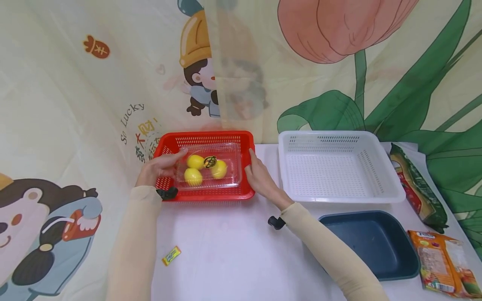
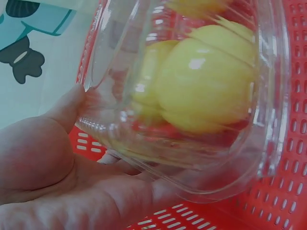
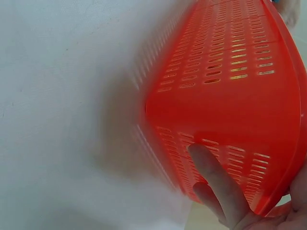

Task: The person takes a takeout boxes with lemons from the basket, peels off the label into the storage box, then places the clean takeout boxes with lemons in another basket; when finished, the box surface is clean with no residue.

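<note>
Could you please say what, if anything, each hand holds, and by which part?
The left hand holds the clear container by its left end; the right hand grips the red basket by its right end.

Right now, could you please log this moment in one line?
left hand: holds clear container | right hand: grips red basket | container contents: three yellow fruits | white basket: beside red basket

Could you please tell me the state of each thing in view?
Left hand: holding the clear container.
Right hand: gripping the red basket.
Clear container: lid appears closed.
Yellow fruits: three, inside the clear container.
Red basket: open-topped, upright.
White basket: open-topped, upright.
Blue tub: open-topped, partly hidden by a sleeve.
Small yellow packet: lying on the table.
Green packet: lying down.
Orange packet: lying flat.
</note>
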`<state>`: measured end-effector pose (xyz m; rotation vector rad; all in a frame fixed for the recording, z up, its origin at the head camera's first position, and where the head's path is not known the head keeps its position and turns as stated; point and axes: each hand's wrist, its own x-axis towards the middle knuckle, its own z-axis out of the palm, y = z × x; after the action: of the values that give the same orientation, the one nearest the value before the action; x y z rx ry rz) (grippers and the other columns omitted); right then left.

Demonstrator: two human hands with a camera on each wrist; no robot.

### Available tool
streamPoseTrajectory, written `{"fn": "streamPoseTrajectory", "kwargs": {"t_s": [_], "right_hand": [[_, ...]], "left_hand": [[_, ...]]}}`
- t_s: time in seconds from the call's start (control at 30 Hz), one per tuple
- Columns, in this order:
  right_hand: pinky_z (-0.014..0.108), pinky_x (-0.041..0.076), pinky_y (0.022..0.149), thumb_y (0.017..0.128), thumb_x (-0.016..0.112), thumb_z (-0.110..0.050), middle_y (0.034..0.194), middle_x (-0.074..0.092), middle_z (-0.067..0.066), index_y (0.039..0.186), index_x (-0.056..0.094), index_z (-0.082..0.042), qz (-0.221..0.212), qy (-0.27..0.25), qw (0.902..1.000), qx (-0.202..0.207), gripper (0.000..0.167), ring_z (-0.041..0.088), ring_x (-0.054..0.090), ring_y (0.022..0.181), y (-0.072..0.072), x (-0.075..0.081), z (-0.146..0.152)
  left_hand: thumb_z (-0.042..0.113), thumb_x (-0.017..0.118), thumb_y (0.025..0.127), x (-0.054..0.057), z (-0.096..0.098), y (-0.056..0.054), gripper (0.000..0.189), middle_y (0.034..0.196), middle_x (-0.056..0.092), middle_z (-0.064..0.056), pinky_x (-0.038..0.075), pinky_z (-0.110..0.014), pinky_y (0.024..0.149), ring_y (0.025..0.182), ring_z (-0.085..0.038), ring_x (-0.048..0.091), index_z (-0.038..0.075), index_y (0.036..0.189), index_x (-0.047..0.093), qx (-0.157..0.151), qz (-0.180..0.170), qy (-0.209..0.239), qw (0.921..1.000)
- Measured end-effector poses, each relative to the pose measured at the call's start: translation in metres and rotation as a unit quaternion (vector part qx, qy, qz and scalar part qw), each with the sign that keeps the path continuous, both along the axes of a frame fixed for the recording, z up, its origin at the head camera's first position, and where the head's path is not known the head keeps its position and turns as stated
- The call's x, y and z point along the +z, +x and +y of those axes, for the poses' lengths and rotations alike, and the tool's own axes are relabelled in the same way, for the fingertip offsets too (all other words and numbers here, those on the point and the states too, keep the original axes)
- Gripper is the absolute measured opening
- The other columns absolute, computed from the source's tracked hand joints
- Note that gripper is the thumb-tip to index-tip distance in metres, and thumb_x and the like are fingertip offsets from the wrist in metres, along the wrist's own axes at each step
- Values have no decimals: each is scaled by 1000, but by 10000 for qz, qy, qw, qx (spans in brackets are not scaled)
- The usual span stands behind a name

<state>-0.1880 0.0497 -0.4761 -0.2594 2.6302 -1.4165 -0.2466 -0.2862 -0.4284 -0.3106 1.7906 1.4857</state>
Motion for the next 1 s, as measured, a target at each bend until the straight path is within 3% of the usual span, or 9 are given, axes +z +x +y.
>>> {"fn": "streamPoseTrajectory", "kwargs": {"t_s": [0.1,0.23,0.3,0.43,0.7,0.87,1.0], "right_hand": [[33,62,79,105,45,-21,147,47,15,164,9,-14,29,11,10000,9,70,22,61,108,1,1,0],[33,62,79,105,45,-17,146,47,16,164,10,-12,100,26,9999,21,69,22,61,105,1,2,0],[32,62,79,105,44,-16,146,48,16,163,10,-11,144,57,9999,16,68,22,61,104,1,4,0],[32,62,78,105,44,-17,143,49,15,163,11,-11,175,37,9998,12,68,21,61,103,0,5,1],[36,59,86,104,41,-16,144,50,19,163,12,-6,349,193,9992,-7,66,26,59,106,1,2,2],[35,59,81,104,40,-17,144,50,21,163,12,-7,333,93,9994,-2,65,26,59,102,1,1,1],[33,60,81,105,40,-17,143,51,18,163,12,-8,318,72,9995,-19,65,24,60,101,0,-1,-1]], "left_hand": [[58,43,103,0,0,0,69,139,41,-8,53,-47,103,123,-25,50,10,152,30,-8,60,140,9999],[56,38,105,8,4,2,72,145,40,-13,45,-52,111,129,-29,51,7,156,23,-177,178,273,9993],[55,35,106,14,5,4,74,151,36,-16,40,-54,114,135,-32,47,6,159,17,-284,285,276,9988],[53,35,107,26,7,7,76,161,24,-19,30,-56,121,146,-38,32,6,161,11,-215,440,314,9983],[54,42,105,47,5,23,76,161,26,-17,35,-56,118,144,-37,34,12,161,12,226,580,33,9981],[55,39,106,62,3,35,76,160,26,-18,32,-58,120,146,-38,32,12,161,11,207,770,39,9968],[54,41,105,74,1,45,76,160,25,-17,36,-56,117,146,-38,32,13,161,10,169,926,91,9955]]}}
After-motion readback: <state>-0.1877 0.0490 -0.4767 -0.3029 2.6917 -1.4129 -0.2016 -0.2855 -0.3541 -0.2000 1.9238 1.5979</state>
